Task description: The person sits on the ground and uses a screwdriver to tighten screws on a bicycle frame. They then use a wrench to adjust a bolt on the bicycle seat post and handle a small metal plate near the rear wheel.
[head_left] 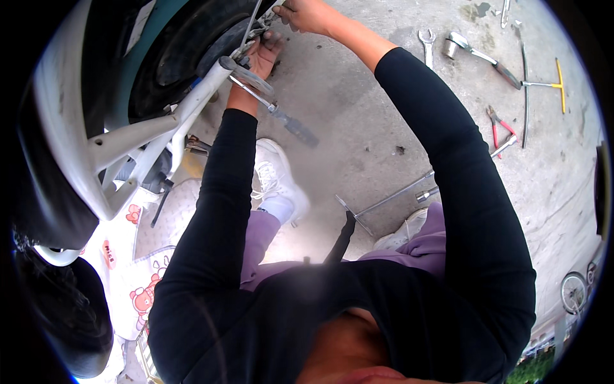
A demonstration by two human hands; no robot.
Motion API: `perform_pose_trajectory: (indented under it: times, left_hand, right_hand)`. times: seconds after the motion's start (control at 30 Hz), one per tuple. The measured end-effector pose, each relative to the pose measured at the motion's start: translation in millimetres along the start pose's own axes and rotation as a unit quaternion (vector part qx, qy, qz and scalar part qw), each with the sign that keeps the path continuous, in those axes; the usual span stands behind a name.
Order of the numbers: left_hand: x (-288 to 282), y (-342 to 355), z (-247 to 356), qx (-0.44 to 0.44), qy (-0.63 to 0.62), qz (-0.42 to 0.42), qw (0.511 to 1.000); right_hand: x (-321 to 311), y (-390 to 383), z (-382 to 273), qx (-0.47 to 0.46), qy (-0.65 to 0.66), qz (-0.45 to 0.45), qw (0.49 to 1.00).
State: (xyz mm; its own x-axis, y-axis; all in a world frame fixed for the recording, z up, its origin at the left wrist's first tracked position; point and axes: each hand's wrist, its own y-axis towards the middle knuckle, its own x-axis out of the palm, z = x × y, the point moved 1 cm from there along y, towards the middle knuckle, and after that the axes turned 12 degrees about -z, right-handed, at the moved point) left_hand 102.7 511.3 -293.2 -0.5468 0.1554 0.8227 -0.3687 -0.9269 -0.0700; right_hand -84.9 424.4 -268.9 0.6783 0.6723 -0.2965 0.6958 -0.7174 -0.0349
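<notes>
At the upper middle, my left hand (262,59) reaches up beside the black wheel (173,64) of a white-framed bike. Its fingers curl against small metal parts at the wheel's hub, and what they grip is partly hidden. Just above and to the right, my right hand (306,15) pinches the end of a greyish metal piece at the top edge; its kind cannot be made out. Below my left hand a screwdriver (291,123) with a clear greyish handle sticks out by the end of the white frame (192,102), touched by neither hand.
On the concrete right lie an open-end wrench (427,46), a ratchet (483,56) with a socket, a yellow T-handle (561,85), a thin black rod (525,115) and red-handled pliers (502,128). A metal T-bar wrench (396,192) lies between my feet. A printed cloth (121,281) lies left.
</notes>
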Motion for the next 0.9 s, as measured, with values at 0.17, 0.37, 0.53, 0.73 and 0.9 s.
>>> perform_pose_trajectory:
  times: [0.17,0.37,0.53,0.73,0.9]
  left_hand:
    - [-2.0,0.6,0.2,0.001,0.002,-0.003,1.0]
    - [-3.2,0.1,-0.2,-0.005,0.011,0.02,1.0]
    - [-3.6,2.1,-0.4,-0.008,0.01,0.02,1.0]
    - [-7.9,2.4,-1.8,-0.007,-0.006,0.019,1.0]
    - [1.8,3.7,-4.6,0.0,-0.003,0.021,1.0]
  right_hand:
    - [6.1,4.8,-0.6,-0.056,0.002,0.08,0.995]
    - [25.6,19.1,9.1,-0.007,0.023,0.101,0.995]
    - [23.8,15.4,5.2,-0.029,0.035,0.085,0.995]
    - [18.9,9.0,4.9,-0.194,0.034,0.134,0.971]
    - [15.7,16.4,4.2,-0.011,0.028,0.077,0.997]
